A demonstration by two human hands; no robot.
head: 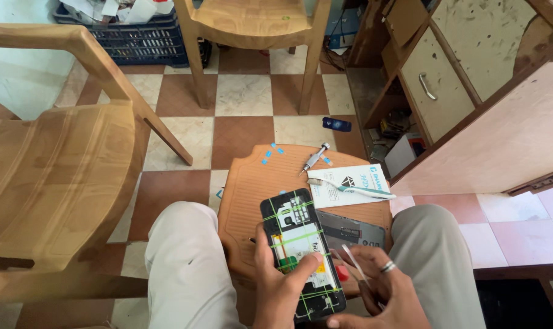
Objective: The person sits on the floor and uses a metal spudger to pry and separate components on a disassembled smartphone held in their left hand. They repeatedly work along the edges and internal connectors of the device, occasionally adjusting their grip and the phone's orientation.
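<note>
Between my knees, over the near edge of the brown plastic stool (252,183), I hold an opened phone (301,253) with its back cover off, its insides and battery crossed by thin green bands. My left hand (282,286) cradles the phone from below and from its left side, fingers curled around the edge and the thumb pressed flat across the lower middle of the battery area. My right hand (380,292), a ring on one finger, sits just right of the phone with its fingers pinched together on a pair of slim metal tweezers (353,262), whose tips point up and left toward the phone's right edge; I cannot tell whether they touch it. Just right of the phone, lying on the stool, is the dark grey back cover (353,228). Beyond the phone, toward the stool's far edge, a small screwdriver (313,159) lies tilted, with a few blue bits (271,152) scattered to its left. Right of the screwdriver a white printed packet (343,186) lies flat, and a toothbrush (349,187) rests across it. Left of the stool stands a wooden chair (57,164) on the checked tile floor (246,97).
</note>
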